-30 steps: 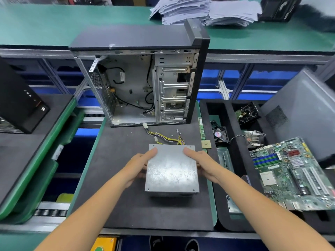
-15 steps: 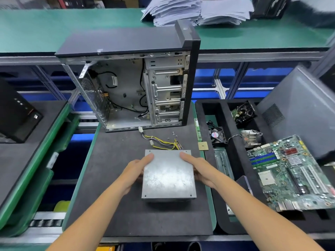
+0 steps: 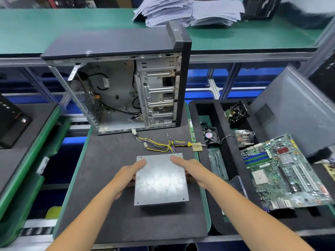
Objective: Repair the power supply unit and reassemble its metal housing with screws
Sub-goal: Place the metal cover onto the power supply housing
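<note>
The power supply unit is a grey metal box lying on the dark foam mat, its flat cover facing up. My left hand grips its left side, thumb on the top plate. My right hand grips the right side the same way. A bundle of yellow, black and coloured cables runs out from its far edge. A yellow-handled screwdriver lies just beyond the box, and a few small screws lie past that.
An open computer case stands upright at the mat's far end. To the right, a black foam tray holds a motherboard, two fans and a heatsink. A grey side panel leans behind them.
The view has shifted slightly; both hands keep their hold on the power supply unit, which stays on the mat in nearly the same place.
</note>
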{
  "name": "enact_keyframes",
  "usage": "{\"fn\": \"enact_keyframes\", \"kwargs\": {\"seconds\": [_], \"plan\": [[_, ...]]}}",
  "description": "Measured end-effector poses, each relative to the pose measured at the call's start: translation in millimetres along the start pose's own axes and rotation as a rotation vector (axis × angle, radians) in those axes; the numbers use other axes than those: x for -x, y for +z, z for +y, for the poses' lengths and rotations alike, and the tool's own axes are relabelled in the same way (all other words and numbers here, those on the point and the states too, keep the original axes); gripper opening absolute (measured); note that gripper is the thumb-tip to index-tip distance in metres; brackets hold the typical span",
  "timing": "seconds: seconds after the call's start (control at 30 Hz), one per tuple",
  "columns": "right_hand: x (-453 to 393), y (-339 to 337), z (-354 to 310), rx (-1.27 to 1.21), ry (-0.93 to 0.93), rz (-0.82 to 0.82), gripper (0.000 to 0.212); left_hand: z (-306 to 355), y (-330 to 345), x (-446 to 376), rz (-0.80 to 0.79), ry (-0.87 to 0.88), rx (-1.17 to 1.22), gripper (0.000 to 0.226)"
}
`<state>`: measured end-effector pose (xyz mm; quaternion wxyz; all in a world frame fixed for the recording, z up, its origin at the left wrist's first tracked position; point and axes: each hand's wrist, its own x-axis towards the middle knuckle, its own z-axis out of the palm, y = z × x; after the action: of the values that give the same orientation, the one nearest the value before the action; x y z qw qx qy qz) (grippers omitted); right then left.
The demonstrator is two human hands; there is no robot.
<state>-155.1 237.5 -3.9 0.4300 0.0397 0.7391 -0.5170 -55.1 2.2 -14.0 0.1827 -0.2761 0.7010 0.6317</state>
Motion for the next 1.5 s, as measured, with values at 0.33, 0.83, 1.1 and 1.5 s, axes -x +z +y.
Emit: {"fn": "enact_keyframes", "kwargs": {"seconds": [0.33, 0.83, 1.1, 1.5], "plan": [[0.2, -0.9, -1.4, 0.037, -0.022, 0.016, 0.100, 1.2, -1.9, 0.3, -0.064, 0.002, 0.018, 0.067], [-5.1, -7.3, 4.0, 0.000, -0.026, 0.056, 0.084, 4.6, 0.2, -2.0, -0.043, -0.010, 0.014, 0.069], [-3.9, -0.8, 6.2, 0.012, -0.098, 0.170, 0.073, 2.4, 2.0, -1.6, -0.007, -0.006, 0.036, 0.073], [1.3, 15.5, 13.5, 0.061, -0.046, 0.202, 0.064, 4.2, 10.2, 15.4, 0.123, -0.069, -0.075, 0.070]]}}
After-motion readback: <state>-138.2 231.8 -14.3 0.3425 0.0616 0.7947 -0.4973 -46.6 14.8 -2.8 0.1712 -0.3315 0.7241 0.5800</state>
